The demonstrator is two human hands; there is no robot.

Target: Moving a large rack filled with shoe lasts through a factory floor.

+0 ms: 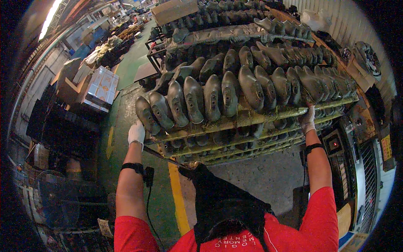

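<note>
In front of me stands a multi-tier rack (pixel 268 114) with worn yellow shelf edges. Rows of dark grey-green shoe lasts (pixel 194 101), with holes in their upper surfaces, lean on its top shelf, and more sit on the tiers below. My left hand (pixel 136 132), in a white glove, is closed at the rack's left end, beside the leftmost last; its fingertips are partly hidden. Toward the right end, my right hand (pixel 308 119), also gloved in white, is closed around the front shelf edge, below the lasts. Both arms reach forward, apart.
More racks of lasts stand behind, with a cardboard box (pixel 175 11) on top. To the left are stacked cartons (pixel 102 89) and a green floor lane (pixel 124 115) with a yellow line (pixel 178 199). A machine with a small red light (pixel 335 144) stands close on the right.
</note>
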